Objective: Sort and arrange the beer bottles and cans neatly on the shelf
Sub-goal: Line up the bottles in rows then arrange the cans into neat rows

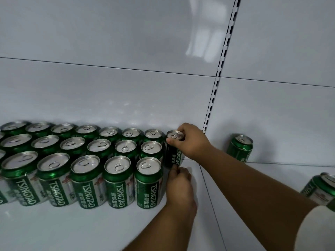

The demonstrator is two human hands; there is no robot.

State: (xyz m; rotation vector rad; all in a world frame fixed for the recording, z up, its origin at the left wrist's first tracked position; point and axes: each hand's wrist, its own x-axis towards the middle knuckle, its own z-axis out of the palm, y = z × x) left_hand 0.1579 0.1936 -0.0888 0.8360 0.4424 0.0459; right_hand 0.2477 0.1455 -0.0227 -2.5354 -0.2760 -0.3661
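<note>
Ok so rn the step is seating one more can (173,151) at the right end of the block (81,160) of green cans on the shelf (72,229). It's standing upright just right of the block, about level w/ the back two rows, close to the back wall (126,98), maybe touching its neighbours but can't tell for sure. Right hand (190,140) grips it from the top, fingers and thumb curled round the rim. Left hand (179,185) is down low at the can's base, fingertips touching or pinching the bottom edge, looks like it's steadying/nudging, can't say exactly how tight. Block itself is three tidy rows, tops all up. Two loose cans further right of the block: one (240,147) upright by the wall, another (319,189) near the frame edge, tilted-looking but prob lens distortion. Imo next move needs squaring this can flush w/ its row, label facing front like the rest, then letting go w/o knocking neighbours, then the loose ones get pulled in
</note>
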